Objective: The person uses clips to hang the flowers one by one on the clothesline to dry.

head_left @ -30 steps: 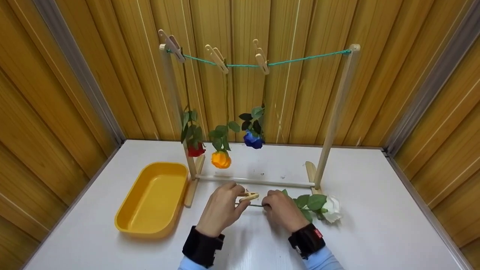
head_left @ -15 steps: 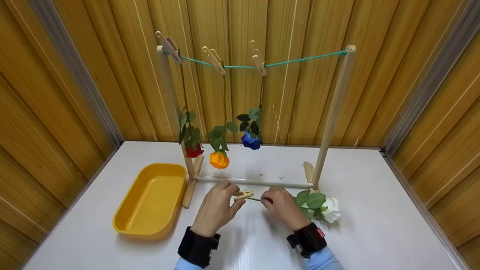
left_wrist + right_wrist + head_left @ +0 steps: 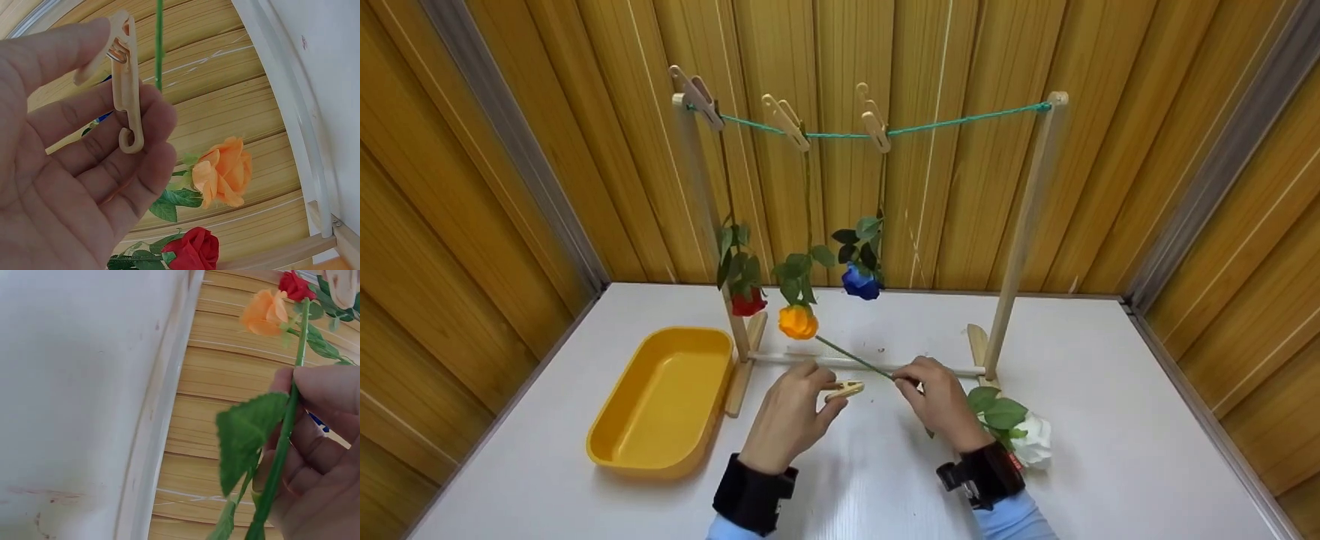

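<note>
In my left hand [image 3: 791,412] I pinch a beige clothespin [image 3: 128,90] between thumb and fingers, its hooked end toward my palm. My right hand [image 3: 941,405] pinches the green stem [image 3: 281,450] of a white rose [image 3: 1033,441]; the stem's cut end points up and left, past the left hand. The bloom hangs near my right wrist, low over the table. Behind the hands, a red rose [image 3: 748,302], an orange rose [image 3: 798,322] and a blue rose [image 3: 861,280] hang head down, clipped by clothespins [image 3: 786,122] to a teal cord [image 3: 967,118].
A wooden frame with a right post [image 3: 1027,232] and a low crossbar [image 3: 855,364] holds the cord. The cord's right stretch bears no clip. A yellow tray [image 3: 660,405] stands left on the white table [image 3: 1125,420]. Wood-patterned panels [image 3: 1005,60] rise behind.
My right hand has turned and lifted the rose's stem, so its end swings up and away from the clothespin. The bloom has shifted slightly down and right. The left hand keeps its pinch.
</note>
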